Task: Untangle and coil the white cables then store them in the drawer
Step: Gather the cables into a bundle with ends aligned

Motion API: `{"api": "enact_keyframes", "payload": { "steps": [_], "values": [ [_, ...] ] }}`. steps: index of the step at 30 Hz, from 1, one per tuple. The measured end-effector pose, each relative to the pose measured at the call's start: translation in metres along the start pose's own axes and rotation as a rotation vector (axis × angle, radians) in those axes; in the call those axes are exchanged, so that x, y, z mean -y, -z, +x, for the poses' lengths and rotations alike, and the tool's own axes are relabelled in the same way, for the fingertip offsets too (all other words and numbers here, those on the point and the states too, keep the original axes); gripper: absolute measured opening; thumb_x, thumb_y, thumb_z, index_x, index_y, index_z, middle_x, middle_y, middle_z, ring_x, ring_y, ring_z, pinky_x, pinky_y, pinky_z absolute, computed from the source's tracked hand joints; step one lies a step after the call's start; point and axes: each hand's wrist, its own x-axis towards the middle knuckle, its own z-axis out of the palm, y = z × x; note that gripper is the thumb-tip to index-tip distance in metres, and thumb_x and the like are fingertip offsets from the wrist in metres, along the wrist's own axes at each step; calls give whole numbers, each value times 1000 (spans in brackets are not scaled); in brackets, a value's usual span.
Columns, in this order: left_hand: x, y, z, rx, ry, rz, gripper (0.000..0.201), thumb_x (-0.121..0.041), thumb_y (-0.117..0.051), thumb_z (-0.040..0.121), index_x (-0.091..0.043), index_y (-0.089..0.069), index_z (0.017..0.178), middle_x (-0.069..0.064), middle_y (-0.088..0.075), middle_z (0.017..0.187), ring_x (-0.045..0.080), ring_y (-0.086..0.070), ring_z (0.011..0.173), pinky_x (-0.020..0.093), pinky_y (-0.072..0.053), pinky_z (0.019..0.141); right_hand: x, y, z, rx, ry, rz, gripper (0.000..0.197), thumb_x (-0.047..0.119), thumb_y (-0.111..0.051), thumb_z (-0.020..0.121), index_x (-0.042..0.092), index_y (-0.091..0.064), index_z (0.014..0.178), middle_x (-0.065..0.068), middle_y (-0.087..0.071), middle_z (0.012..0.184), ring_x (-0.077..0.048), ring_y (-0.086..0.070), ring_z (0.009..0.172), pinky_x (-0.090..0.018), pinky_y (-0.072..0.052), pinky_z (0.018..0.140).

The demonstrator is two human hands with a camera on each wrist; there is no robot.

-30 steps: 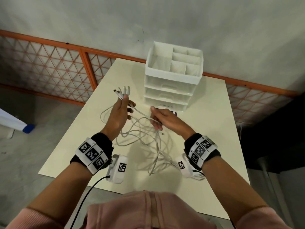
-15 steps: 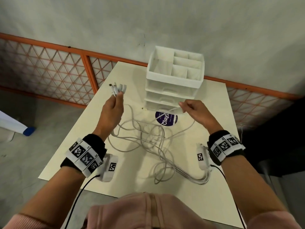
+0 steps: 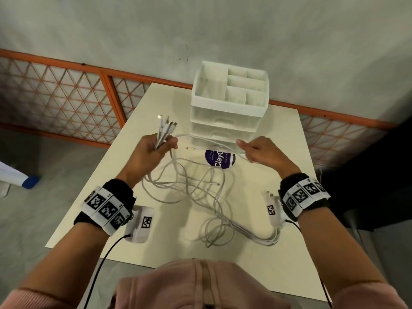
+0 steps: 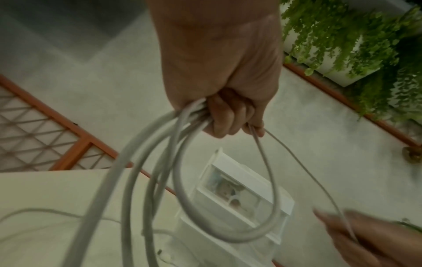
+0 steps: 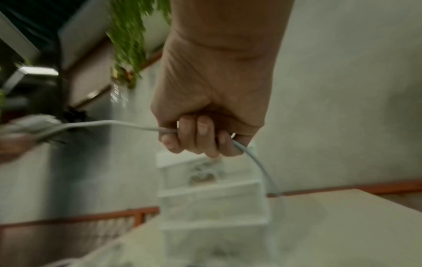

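White cables (image 3: 200,192) tangled on table, ends bunched upright, closed drawer (image 3: 223,132) behind

Cables (image 3: 196,186) white-grey. Drawer unit (image 3: 227,108) white, drawer fronts translucent. Table (image 3: 278,139) cream. Sticker (image 3: 219,159) at the unit's 6 o'clock: dark purple, white lettering. Wristbands (image 3: 104,208) black with black-and-white square code tags. Railing (image 3: 66,103) orange, diamond lattice. Sleeves (image 3: 200,284) pink.

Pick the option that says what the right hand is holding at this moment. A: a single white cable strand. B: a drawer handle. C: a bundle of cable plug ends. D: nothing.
A: the right hand has its fingers curled round one thin white cable, which stretches across to the left hand; the left hand grips the bundle of plug ends.
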Motion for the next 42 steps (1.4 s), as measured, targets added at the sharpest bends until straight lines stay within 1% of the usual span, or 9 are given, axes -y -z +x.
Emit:
{"api": "enact_keyframes", "payload": {
  "steps": [4, 8, 11, 15, 21, 25, 30, 37, 42],
  "values": [
    [20, 20, 3, -58, 18, 178, 23, -27, -61, 90, -22, -66, 69, -13, -48, 42, 5, -32, 39, 16, -27, 42, -57, 1, -11, -35, -202, -77, 57, 44, -57, 89, 11, -50, 44, -3, -54, 49, -15, -54, 51, -28, -40, 67],
    [30, 26, 2, 203, 175, 386, 11, -30, -72, 81, -26, -74, 71, 2, -70, 77, 15, -60, 71, 25, -43, 70, -86, -25, -33, 146, -359, -145, 49, 47, -61, 85, 14, -53, 50, 0, -56, 52, -13, -52, 51, -25, -40, 57],
    [33, 13, -7, 379, 245, 534, 13, -27, -79, 73, -16, -73, 74, -15, -60, 55, 0, -56, 59, 7, -37, 56, -104, -57, -49, 404, -470, -265, 47, 44, -60, 87, 14, -53, 52, 0, -54, 55, -13, -48, 51, -25, -39, 57],
    [36, 0, -12, 408, 294, 545, 22, -33, -78, 74, -18, -65, 65, -9, -50, 53, 5, -48, 54, 14, -33, 54, -115, -81, -59, 628, -475, -356, 27, 27, -64, 86, 13, -56, 64, -1, -58, 66, -13, -55, 59, -20, -43, 55],
    [32, -5, -7, 312, 263, 482, 50, -45, -64, 84, -15, -36, 55, -5, -35, 51, 6, -33, 43, 28, -25, 53, -92, -95, -9, 253, -248, -212, 6, 6, -64, 81, 10, -60, 80, -14, -67, 92, -24, -56, 82, -28, -43, 72],
    [33, -4, -7, 259, 226, 413, 49, -49, -55, 89, -5, -47, 68, -2, -40, 59, 12, -37, 55, 28, -29, 58, -69, -135, 15, 214, -95, -114, 27, 10, -64, 85, 4, -56, 109, -12, -50, 102, -24, -51, 91, -32, -42, 81],
    [35, 0, -6, 174, 188, 408, 49, -38, -58, 90, -18, -27, 58, -4, -28, 55, 9, -28, 47, 24, -25, 53, -69, -160, 30, 178, -42, -205, 14, 6, -52, 90, 5, -56, 103, -19, -55, 109, -32, -55, 96, -43, -47, 82],
    [39, 3, 0, 76, 166, 196, 38, -29, -64, 88, -19, -33, 67, -5, -29, 58, 12, -27, 49, 29, -27, 53, 0, -59, 59, -221, 41, 398, 16, 11, -54, 93, 24, -54, 83, -15, -61, 102, -16, -64, 81, -30, -55, 70],
    [18, -16, 8, 41, 15, 91, 26, -29, -63, 88, -24, -40, 77, -4, -29, 59, 8, -29, 49, 20, -32, 50, 75, -6, 33, 18, 254, 469, 8, 18, -60, 91, 10, -62, 93, -2, -68, 84, -12, -69, 80, -25, -54, 75]
  ]
}}
